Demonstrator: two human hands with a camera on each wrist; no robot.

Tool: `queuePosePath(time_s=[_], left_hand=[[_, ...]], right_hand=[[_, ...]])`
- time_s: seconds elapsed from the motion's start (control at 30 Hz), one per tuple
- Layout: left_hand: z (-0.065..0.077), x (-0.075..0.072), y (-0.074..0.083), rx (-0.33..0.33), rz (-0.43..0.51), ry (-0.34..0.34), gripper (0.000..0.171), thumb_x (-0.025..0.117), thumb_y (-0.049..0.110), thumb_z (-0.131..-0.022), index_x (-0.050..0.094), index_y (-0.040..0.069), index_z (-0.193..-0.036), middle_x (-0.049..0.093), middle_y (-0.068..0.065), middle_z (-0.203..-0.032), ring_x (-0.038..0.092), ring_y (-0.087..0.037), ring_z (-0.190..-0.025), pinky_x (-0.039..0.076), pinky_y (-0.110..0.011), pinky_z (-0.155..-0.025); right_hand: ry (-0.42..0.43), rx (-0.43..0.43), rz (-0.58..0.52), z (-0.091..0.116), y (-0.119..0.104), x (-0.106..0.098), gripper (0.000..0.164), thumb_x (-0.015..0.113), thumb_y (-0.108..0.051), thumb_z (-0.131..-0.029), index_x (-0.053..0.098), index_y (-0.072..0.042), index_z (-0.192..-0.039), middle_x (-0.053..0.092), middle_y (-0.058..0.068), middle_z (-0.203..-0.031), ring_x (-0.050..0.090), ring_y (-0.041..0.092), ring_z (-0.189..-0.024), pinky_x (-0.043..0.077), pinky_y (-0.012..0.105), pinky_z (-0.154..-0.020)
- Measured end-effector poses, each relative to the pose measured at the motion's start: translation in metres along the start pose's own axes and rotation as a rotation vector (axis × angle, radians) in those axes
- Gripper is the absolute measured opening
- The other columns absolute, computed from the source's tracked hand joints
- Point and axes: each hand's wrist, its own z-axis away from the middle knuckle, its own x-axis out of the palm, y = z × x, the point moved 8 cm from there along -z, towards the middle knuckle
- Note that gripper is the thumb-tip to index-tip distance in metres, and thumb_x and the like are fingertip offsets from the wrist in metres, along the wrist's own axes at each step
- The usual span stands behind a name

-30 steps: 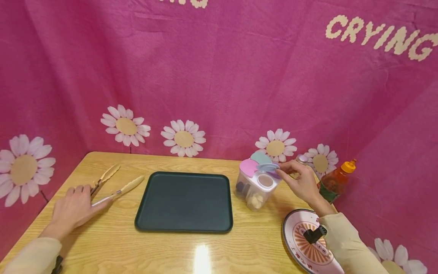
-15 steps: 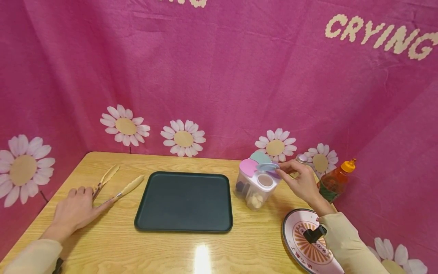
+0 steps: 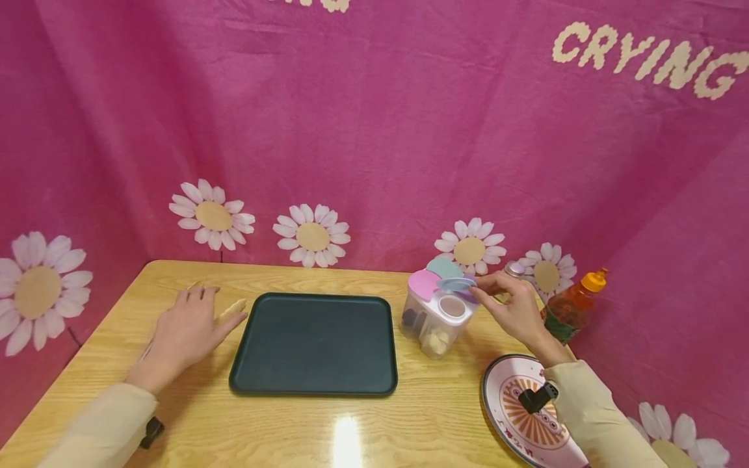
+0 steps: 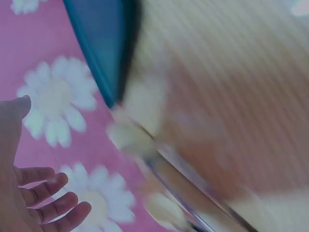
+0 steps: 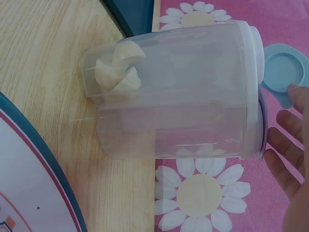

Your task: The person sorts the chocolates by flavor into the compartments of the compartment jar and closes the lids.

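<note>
My left hand (image 3: 184, 328) hovers with spread, straight fingers over the tongs (image 4: 130, 139), holding nothing. In the head view most of the tongs are hidden under it, with a cream tip showing by the thumb. On the right, my right hand (image 3: 515, 312) pinches a raised blue flip lid (image 5: 285, 72) between thumb and finger. That lid belongs to a clear container (image 5: 193, 67) with a white top. Beneath the lifted lid, a round opening shows. Several pale, curved wedges (image 5: 118, 72) lie at the bottom of one compartment; dark pieces (image 3: 413, 320) sit in another.
A dark rectangular tray (image 3: 316, 344) lies mid-table, left of the container. The right forearm passes over a patterned plate (image 3: 490, 409). A red sauce bottle (image 3: 570, 312) with an orange cap and a silver-capped jar (image 3: 515, 269) stand behind the right hand.
My left hand has come off the tongs' handles and moved right and away from me, toward their tips. The right hand stays at the lid, which has not moved.
</note>
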Motion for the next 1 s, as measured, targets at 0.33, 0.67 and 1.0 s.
queuePosePath(time_s=[0.33, 0.67, 1.0], left_hand=[[-0.021, -0.001, 0.099, 0.23, 0.179, 0.184, 0.052, 0.079, 0.045, -0.092, 0.07, 0.004, -0.123, 0.074, -0.015, -0.115, 0.069, -0.034, -0.106, 0.063, -0.049, -0.079], [-0.038, 0.02, 0.187, 0.423, 0.409, 0.201, 0.039, 0.082, 0.037, -0.091, 0.073, 0.013, -0.12, 0.074, -0.004, -0.105, 0.07, -0.02, -0.099, 0.061, -0.035, -0.077], [-0.06, 0.039, 0.259, 0.451, 0.702, 0.183, 0.032, 0.08, 0.027, -0.094, 0.074, 0.011, -0.12, 0.073, -0.007, -0.107, 0.071, -0.024, -0.102, 0.061, -0.037, -0.081]], right_hand=[[-0.008, 0.018, 0.011, 0.0, 0.001, 0.001, 0.02, 0.085, 0.003, -0.083, 0.08, -0.011, -0.096, 0.08, 0.006, -0.087, 0.066, -0.009, -0.076, 0.057, 0.016, -0.072], [-0.007, 0.014, 0.005, 0.002, 0.001, 0.001, 0.02, 0.084, 0.006, -0.083, 0.079, -0.008, -0.097, 0.081, 0.01, -0.089, 0.065, -0.012, -0.077, 0.055, 0.011, -0.072], [-0.014, 0.005, 0.004, 0.001, 0.0, 0.0, 0.021, 0.084, 0.005, -0.083, 0.08, -0.009, -0.098, 0.08, 0.008, -0.088, 0.066, -0.01, -0.076, 0.056, 0.014, -0.072]])
